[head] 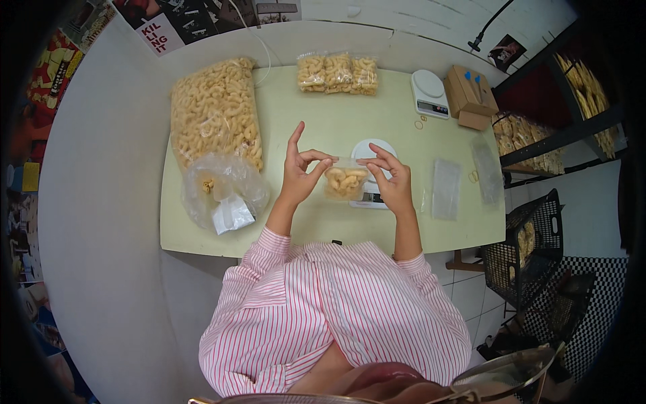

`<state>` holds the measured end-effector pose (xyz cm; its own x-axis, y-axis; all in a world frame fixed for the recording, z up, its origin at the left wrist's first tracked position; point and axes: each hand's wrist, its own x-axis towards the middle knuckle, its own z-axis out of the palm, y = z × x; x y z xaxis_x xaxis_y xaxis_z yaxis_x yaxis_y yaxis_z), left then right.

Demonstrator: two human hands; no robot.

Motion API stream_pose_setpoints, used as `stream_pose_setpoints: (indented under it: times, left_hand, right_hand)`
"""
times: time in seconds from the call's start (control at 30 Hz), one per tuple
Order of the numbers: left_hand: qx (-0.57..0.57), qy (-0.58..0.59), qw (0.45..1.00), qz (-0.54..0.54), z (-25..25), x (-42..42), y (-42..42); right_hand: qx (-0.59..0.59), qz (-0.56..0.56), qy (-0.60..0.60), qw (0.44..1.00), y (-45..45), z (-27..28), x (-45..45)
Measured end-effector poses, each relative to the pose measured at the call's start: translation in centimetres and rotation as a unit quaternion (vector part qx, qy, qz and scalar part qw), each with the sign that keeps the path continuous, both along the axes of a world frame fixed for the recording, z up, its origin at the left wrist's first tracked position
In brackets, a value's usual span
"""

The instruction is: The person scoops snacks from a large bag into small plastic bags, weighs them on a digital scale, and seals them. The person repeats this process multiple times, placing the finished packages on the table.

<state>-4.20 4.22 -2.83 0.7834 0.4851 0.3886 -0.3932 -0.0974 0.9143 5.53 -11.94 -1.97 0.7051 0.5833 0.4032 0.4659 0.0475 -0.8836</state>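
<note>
A small clear plastic bag (346, 183) of curved, macaroni-shaped snacks hangs between my two hands, above the table. My left hand (307, 169) pinches one top corner between thumb and fingers, its index finger raised. The opposite corner is pinched by my right hand (389, 174). Between them the bag's top edge is stretched flat, with the snacks gathered at the bottom. Partly hidden behind the bag and my right hand is a white digital kitchen scale (361, 149). Whether the bag touches the scale I cannot tell.
On the pale green table (303, 224) a large open bag of snacks (217, 111) lies left. Filled packets (337, 74) line the back. A second scale (430, 91) and cardboard box (467, 93) stand back right. Flat plastic bags (446, 189) and rubber bands (473, 176) lie right, beyond them a black crate (527, 247).
</note>
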Motion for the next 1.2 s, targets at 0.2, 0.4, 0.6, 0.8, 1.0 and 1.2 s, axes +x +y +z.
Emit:
stream_pose_setpoints:
  times: [0.2,0.4,0.6,0.8,1.0,1.2]
  left_hand:
    - [-0.238,0.062,0.957,-0.156,-2.5,0.8,0.4]
    - [-0.097,0.155,0.959,-0.217,-3.3,0.5,-0.7]
    - [-0.238,0.098,0.96,-0.107,-5.9,2.4,-0.1]
    - [-0.268,0.176,0.942,-0.1,-8.1,2.9,1.7]
    - [-0.345,0.102,0.928,-0.1,-8.6,2.9,2.2]
    - [-0.325,0.154,0.933,-0.017,-8.2,2.0,3.8]
  right_hand:
    - [0.071,-0.014,0.185,0.98,0.6,0.0,1.7]
    - [0.12,-0.087,0.189,0.971,2.3,-1.2,2.2]
    - [0.036,-0.015,0.219,0.975,3.4,-5.5,0.5]
    - [-0.018,0.041,0.275,0.96,3.6,-6.4,0.2]
    - [-0.025,0.037,0.272,0.961,4.5,-6.9,1.6]
    - [0.035,-0.176,0.163,0.97,5.5,-6.9,12.8]
